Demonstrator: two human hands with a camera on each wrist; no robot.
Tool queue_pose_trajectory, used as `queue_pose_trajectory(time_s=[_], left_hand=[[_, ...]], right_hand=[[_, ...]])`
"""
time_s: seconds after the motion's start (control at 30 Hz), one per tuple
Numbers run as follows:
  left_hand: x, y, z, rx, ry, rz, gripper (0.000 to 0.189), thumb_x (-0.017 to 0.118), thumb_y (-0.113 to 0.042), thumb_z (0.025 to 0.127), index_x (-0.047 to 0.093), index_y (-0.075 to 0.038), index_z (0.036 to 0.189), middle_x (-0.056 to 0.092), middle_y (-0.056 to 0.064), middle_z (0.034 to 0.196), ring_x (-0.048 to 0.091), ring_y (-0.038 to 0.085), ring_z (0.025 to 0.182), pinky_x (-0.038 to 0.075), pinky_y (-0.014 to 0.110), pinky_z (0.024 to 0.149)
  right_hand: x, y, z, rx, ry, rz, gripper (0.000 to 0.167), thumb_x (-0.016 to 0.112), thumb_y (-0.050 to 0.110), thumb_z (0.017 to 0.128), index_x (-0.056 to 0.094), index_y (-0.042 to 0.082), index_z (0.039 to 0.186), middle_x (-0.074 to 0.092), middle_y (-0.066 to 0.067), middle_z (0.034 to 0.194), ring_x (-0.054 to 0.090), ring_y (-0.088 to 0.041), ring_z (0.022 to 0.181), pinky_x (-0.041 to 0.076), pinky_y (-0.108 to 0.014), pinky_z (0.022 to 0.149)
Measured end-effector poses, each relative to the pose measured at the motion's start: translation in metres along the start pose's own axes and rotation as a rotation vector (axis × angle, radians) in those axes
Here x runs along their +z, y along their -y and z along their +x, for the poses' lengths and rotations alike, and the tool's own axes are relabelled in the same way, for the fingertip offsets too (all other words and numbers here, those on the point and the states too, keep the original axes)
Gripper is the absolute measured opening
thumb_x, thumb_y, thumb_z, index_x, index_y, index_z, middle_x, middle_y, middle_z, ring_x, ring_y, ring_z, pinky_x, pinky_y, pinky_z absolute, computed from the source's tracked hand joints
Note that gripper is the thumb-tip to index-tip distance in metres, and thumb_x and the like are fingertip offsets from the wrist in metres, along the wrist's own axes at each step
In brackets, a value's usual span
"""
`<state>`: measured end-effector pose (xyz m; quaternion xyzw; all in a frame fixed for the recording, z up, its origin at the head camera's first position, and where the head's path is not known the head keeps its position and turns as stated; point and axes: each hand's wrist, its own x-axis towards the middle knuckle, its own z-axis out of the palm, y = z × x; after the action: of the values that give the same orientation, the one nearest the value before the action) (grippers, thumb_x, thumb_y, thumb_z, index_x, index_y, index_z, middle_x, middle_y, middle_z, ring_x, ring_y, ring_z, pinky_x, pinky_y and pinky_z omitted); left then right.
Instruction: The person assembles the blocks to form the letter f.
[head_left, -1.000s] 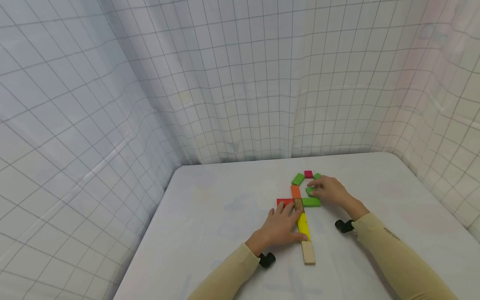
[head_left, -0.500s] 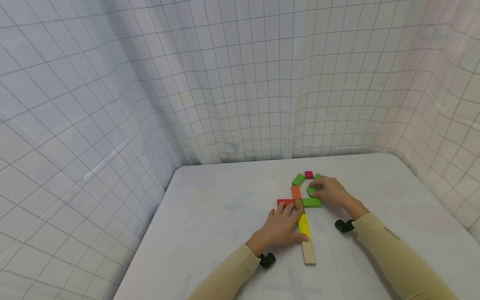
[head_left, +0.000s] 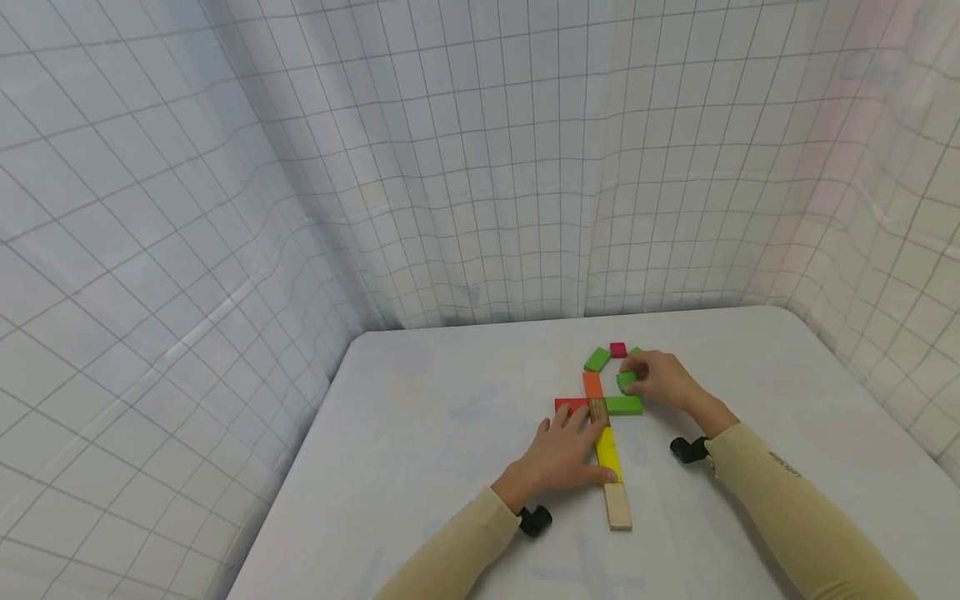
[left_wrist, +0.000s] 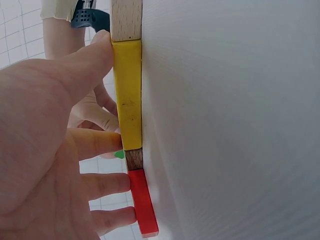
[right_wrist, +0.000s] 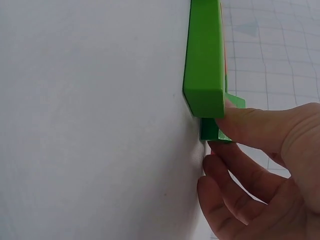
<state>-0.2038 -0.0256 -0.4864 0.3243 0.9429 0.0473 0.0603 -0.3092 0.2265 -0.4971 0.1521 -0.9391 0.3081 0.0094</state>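
Note:
My right hand (head_left: 663, 382) pinches a small green block (head_left: 627, 382) between thumb and fingers, low over the table. In the right wrist view, that block (right_wrist: 210, 130) is partly hidden behind a longer green block (right_wrist: 205, 60). My left hand (head_left: 561, 454) lies with spread fingers along the row of blocks. Its thumb is at the joint of the yellow block (left_wrist: 129, 95) and the plain wooden block (left_wrist: 126, 20). Its other fingertips touch the yellow block's far end and the red block (left_wrist: 144, 202), beside a dark brown block (left_wrist: 134, 159).
Beyond the brown block stand an orange block (head_left: 592, 384), a tilted green block (head_left: 597, 360) and a crimson block (head_left: 618, 350), forming a curve. Another green block (head_left: 636, 351) is mostly covered by the right hand. White gridded curtains (head_left: 480, 208) enclose the white table (head_left: 420, 417).
The right hand has shifted the small green block slightly to the right, away from the orange block. My left hand keeps its place.

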Motion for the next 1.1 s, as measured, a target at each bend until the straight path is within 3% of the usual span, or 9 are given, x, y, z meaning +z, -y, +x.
queue_pose_trajectory(time_s=[0.37,0.77,1.1], left_hand=[[0.002,0.000,0.001,-0.007,0.000,-0.002,0.089,0.054,-0.076,0.086,0.030,-0.032,0.159,0.027,0.000,0.161,0.029,0.028,0.142,0.033,0.058,0.110],[-0.001,-0.003,-0.001,-0.015,0.002,0.005,0.088,0.054,-0.076,0.086,0.032,-0.032,0.159,0.027,0.001,0.161,0.030,0.028,0.142,0.034,0.057,0.109],[-0.002,-0.003,-0.002,-0.014,0.004,-0.005,0.088,0.056,-0.075,0.086,0.033,-0.031,0.159,0.028,0.002,0.161,0.030,0.028,0.142,0.034,0.058,0.109]], right_hand=[[-0.007,0.003,-0.004,0.005,-0.002,0.103,0.020,0.071,0.001,0.089,0.071,0.011,0.106,0.067,-0.011,0.110,0.061,-0.033,0.102,0.053,-0.050,0.089],[-0.012,0.001,-0.009,0.002,-0.044,0.123,0.020,0.069,0.008,0.095,0.074,0.012,0.114,0.067,-0.013,0.117,0.064,-0.033,0.102,0.056,-0.046,0.083],[-0.016,0.003,-0.014,0.053,-0.108,0.121,0.023,0.069,0.012,0.096,0.074,0.011,0.118,0.066,-0.016,0.126,0.065,-0.033,0.106,0.056,-0.043,0.081]])
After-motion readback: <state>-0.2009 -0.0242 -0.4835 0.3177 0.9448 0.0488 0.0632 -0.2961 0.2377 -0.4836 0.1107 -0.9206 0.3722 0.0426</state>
